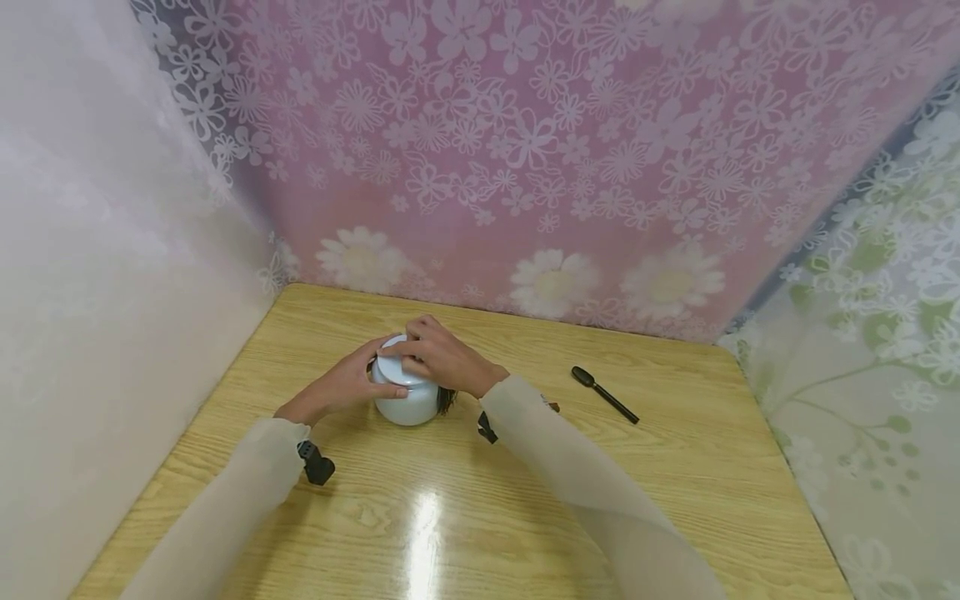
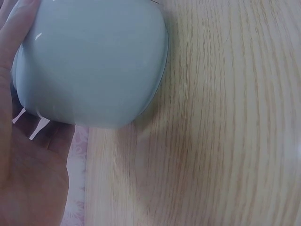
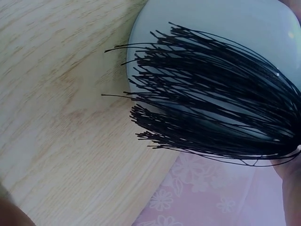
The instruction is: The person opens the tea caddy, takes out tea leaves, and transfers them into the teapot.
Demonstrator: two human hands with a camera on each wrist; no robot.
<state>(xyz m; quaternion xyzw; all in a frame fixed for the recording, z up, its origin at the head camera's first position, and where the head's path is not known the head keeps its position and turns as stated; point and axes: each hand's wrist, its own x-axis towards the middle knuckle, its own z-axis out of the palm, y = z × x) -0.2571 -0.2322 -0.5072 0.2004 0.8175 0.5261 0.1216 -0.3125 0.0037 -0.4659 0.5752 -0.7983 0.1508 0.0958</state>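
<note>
A glossy white lidded jar [image 1: 405, 411] stands on the wooden table. My left hand [image 1: 347, 387] grips its left side, thumb across the front near the rim; the left wrist view shows the jar's smooth body [image 2: 94, 61] against the fingers. From above right, my right hand [image 1: 448, 357] holds the white lid [image 1: 392, 367] with curled fingers. A black tassel-like bundle of thin strands [image 3: 207, 84] hangs down the jar's right side below my right hand. Its upper end is at the frame edge, so I cannot tell what it is fixed to.
To the right lies a black spoon-shaped object [image 1: 603, 394] with a long handle. A small brown object [image 1: 554, 407] shows behind the right sleeve, mostly hidden. Flowered curtains [image 1: 525, 167] hang behind the table and along its sides.
</note>
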